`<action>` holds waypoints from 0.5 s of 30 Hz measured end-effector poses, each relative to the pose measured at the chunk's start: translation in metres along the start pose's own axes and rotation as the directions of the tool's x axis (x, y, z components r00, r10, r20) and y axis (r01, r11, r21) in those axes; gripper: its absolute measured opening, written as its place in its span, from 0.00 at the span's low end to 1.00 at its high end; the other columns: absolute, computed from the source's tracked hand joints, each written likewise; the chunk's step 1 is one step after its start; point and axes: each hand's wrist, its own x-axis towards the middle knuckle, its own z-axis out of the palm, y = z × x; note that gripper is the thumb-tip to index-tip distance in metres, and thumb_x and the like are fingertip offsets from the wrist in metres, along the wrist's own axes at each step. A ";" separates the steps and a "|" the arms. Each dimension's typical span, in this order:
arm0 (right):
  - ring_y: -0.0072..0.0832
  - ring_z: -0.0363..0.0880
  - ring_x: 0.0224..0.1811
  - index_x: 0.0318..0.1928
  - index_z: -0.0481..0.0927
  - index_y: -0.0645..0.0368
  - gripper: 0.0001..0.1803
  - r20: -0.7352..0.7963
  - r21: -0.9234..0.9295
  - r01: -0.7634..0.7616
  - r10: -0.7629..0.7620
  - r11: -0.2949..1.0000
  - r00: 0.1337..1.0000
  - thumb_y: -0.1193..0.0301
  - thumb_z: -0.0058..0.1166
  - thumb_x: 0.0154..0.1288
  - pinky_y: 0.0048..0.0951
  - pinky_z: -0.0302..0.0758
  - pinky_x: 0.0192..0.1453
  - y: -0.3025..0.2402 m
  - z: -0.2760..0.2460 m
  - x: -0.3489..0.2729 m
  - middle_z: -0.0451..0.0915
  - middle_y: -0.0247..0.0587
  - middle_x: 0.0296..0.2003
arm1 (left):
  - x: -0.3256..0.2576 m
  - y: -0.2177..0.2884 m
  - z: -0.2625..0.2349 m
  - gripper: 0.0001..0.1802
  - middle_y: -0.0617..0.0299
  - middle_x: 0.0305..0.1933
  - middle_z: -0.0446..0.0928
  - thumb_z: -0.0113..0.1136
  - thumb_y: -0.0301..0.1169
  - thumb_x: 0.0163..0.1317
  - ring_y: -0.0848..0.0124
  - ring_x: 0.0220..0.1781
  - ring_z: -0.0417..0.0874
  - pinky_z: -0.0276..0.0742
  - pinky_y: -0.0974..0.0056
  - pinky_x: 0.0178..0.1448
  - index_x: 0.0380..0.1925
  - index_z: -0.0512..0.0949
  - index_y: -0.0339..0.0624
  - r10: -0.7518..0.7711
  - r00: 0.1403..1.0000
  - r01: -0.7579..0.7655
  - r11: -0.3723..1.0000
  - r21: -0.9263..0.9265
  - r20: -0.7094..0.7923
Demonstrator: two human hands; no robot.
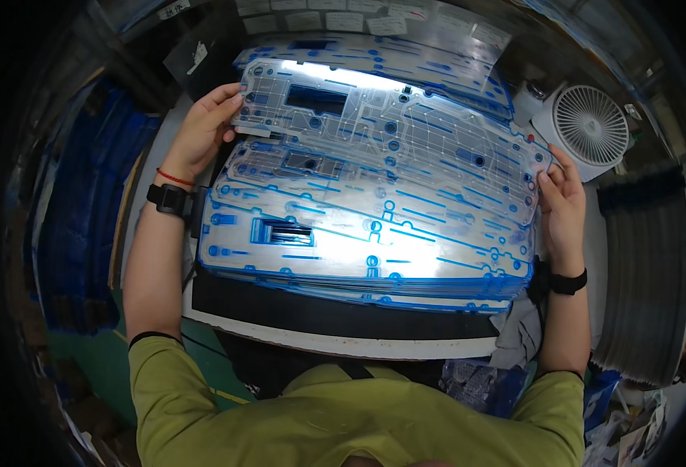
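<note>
Between my two hands is a thin, clear flexible sheet [436, 132] with fine printed traces, blue marks and a rectangular cutout near its left end. My left hand [203, 128] pinches its left edge between thumb and fingers. At the right end, my right hand [562, 198] grips the edge the same way, thumb on top. The sheet is tilted over a stack of similar clear, blue-edged sheets [335, 261], whose nearer layers lie fanned and slightly askew. Glare whitens part of the stack. How far the held sheet is raised off it, I cannot tell.
Behind lies another pile of blue-edged sheets [436, 58]. A white fan [588, 128] stands at the far right, beside a tall stack of dark sheets [645, 272]. Blue material [75, 218] is piled on the left. A grey cloth [518, 335] hangs at the table's near right corner.
</note>
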 end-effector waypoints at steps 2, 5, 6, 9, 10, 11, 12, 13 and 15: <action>0.16 0.77 0.41 0.67 0.61 0.65 0.28 0.029 0.024 0.000 -0.001 1.000 1.000 0.79 0.49 0.68 0.16 0.74 0.44 0.001 -0.002 0.001 0.80 0.36 0.42 | 0.001 -0.001 0.000 0.17 0.70 0.37 0.78 0.53 0.34 0.70 0.87 0.28 0.72 0.66 0.81 0.27 0.54 0.73 0.38 -0.003 1.000 0.003 1.000 0.009 0.002; 0.17 0.77 0.42 0.68 0.61 0.65 0.29 0.060 0.077 0.007 -0.011 0.997 0.998 0.78 0.49 0.68 0.17 0.75 0.44 0.003 -0.006 0.001 0.80 0.36 0.43 | 0.002 -0.002 -0.001 0.17 0.69 0.37 0.78 0.52 0.34 0.70 0.87 0.26 0.72 0.65 0.83 0.25 0.55 0.72 0.37 -0.006 1.000 0.006 1.000 0.004 0.015; 0.17 0.78 0.42 0.67 0.61 0.65 0.28 0.056 0.079 0.006 -0.011 0.997 0.998 0.78 0.49 0.68 0.17 0.75 0.44 0.003 -0.006 0.001 0.80 0.36 0.43 | 0.002 -0.002 -0.002 0.17 0.68 0.38 0.78 0.52 0.33 0.70 0.87 0.26 0.72 0.64 0.83 0.25 0.55 0.72 0.37 -0.012 1.000 0.012 1.000 0.005 0.015; 0.17 0.79 0.42 0.67 0.62 0.66 0.27 0.048 0.086 0.001 -0.005 0.996 0.999 0.78 0.50 0.68 0.17 0.76 0.44 0.002 -0.004 0.001 0.81 0.36 0.43 | 0.000 0.001 0.001 0.18 0.68 0.37 0.78 0.53 0.33 0.70 0.86 0.25 0.73 0.66 0.83 0.25 0.55 0.71 0.36 -0.028 1.000 0.028 1.000 0.009 -0.003; 0.17 0.79 0.42 0.66 0.63 0.67 0.27 0.046 0.085 -0.004 0.000 0.996 0.999 0.78 0.49 0.68 0.18 0.76 0.44 0.001 -0.003 0.000 0.81 0.37 0.43 | 0.000 0.002 0.003 0.18 0.67 0.37 0.77 0.53 0.33 0.70 0.86 0.25 0.73 0.67 0.83 0.25 0.55 0.71 0.35 -0.033 0.999 0.033 0.999 0.010 -0.011; 0.17 0.79 0.42 0.66 0.63 0.67 0.26 0.044 0.085 -0.008 0.004 0.996 0.999 0.78 0.49 0.68 0.18 0.77 0.45 0.000 -0.002 0.000 0.81 0.37 0.42 | 0.000 0.001 0.004 0.19 0.67 0.37 0.77 0.53 0.33 0.70 0.86 0.25 0.74 0.68 0.83 0.25 0.56 0.70 0.35 -0.034 0.999 0.034 0.999 0.010 -0.010; 0.17 0.79 0.41 0.66 0.63 0.67 0.26 0.044 0.083 -0.008 0.004 0.997 0.999 0.78 0.49 0.68 0.18 0.77 0.45 0.000 -0.002 0.000 0.81 0.37 0.42 | 0.000 0.001 0.002 0.19 0.67 0.38 0.77 0.53 0.33 0.70 0.86 0.25 0.74 0.68 0.83 0.25 0.56 0.70 0.35 -0.035 0.999 0.035 0.999 0.011 -0.009; 0.17 0.79 0.41 0.66 0.63 0.67 0.26 0.043 0.079 -0.008 0.004 0.997 0.999 0.78 0.49 0.68 0.18 0.77 0.45 -0.001 -0.001 0.000 0.81 0.37 0.42 | 0.000 0.000 0.002 0.19 0.67 0.38 0.77 0.53 0.33 0.70 0.86 0.26 0.74 0.68 0.83 0.25 0.56 0.70 0.35 -0.036 0.999 0.036 0.999 0.010 -0.007; 0.17 0.79 0.41 0.66 0.63 0.67 0.26 0.041 0.065 0.000 -0.003 0.998 0.999 0.78 0.49 0.68 0.18 0.77 0.44 -0.002 -0.001 0.000 0.81 0.37 0.42 | -0.001 0.002 0.003 0.19 0.67 0.39 0.77 0.53 0.33 0.70 0.86 0.26 0.74 0.68 0.83 0.26 0.56 0.70 0.35 -0.034 0.999 0.034 0.999 0.026 -0.017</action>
